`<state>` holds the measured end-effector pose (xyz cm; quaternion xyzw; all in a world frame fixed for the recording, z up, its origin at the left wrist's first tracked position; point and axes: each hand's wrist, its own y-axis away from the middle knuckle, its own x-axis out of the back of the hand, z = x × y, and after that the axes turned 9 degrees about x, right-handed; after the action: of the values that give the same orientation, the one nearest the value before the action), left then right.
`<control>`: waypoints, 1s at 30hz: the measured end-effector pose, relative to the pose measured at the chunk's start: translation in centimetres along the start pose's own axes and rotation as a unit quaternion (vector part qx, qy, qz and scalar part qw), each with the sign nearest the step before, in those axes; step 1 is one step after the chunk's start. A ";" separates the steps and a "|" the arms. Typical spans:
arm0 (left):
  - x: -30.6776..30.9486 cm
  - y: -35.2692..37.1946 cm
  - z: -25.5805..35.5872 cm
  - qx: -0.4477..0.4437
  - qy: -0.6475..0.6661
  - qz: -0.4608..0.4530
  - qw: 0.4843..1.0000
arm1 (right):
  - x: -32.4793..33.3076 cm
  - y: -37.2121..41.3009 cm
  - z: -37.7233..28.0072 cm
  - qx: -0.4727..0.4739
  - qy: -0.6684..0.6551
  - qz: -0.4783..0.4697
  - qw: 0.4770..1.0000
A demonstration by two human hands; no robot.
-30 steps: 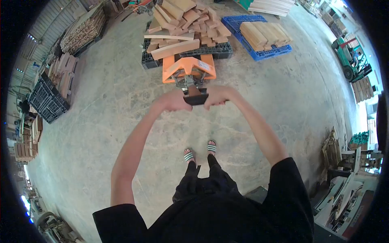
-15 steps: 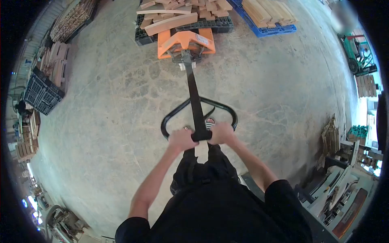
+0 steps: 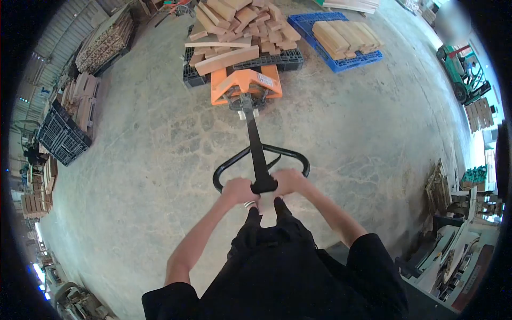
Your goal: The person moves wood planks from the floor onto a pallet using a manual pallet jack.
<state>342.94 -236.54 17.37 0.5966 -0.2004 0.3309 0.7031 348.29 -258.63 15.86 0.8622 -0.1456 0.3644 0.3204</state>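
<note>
An orange pallet jack (image 3: 244, 84) stands ahead of me, its forks under a black pallet (image 3: 242, 66) piled with loose wooden planks (image 3: 238, 29). Its long black handle (image 3: 257, 154) is tilted down toward me and ends in a loop. My left hand (image 3: 239, 191) and my right hand (image 3: 288, 182) both grip the near bar of that loop, one on each side of the shaft. Both arms are bent close to my body.
A blue pallet (image 3: 341, 40) of stacked boards sits at the back right. Black crates (image 3: 61, 136) and wood stacks (image 3: 104, 42) line the left wall. A green forklift (image 3: 463, 72) stands at the right, with machinery (image 3: 458, 250) near my right side. The floor is bare concrete (image 3: 160, 170).
One second ago the handle stood upright with my arms stretched out. I pulled it down toward my body; since half a second ago it has stayed low, and the view has tipped up slightly.
</note>
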 end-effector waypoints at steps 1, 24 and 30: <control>2.3 0.1 -0.1 -0.002 0.006 0.016 1.000 | 1.7 -0.7 0.2 0.014 0.007 0.019 1.000; 3.4 0.8 1.0 0.044 -0.018 0.006 0.999 | 2.4 -0.2 -1.0 -0.081 0.032 -0.016 0.996; -12.5 -0.7 1.4 0.028 0.004 -0.013 1.000 | -9.9 3.0 1.4 -0.092 -0.057 -0.084 0.991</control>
<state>334.86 -240.80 8.72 0.6175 -0.1807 0.3299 0.6908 340.73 -261.67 9.26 0.8573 -0.1232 0.2717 0.4195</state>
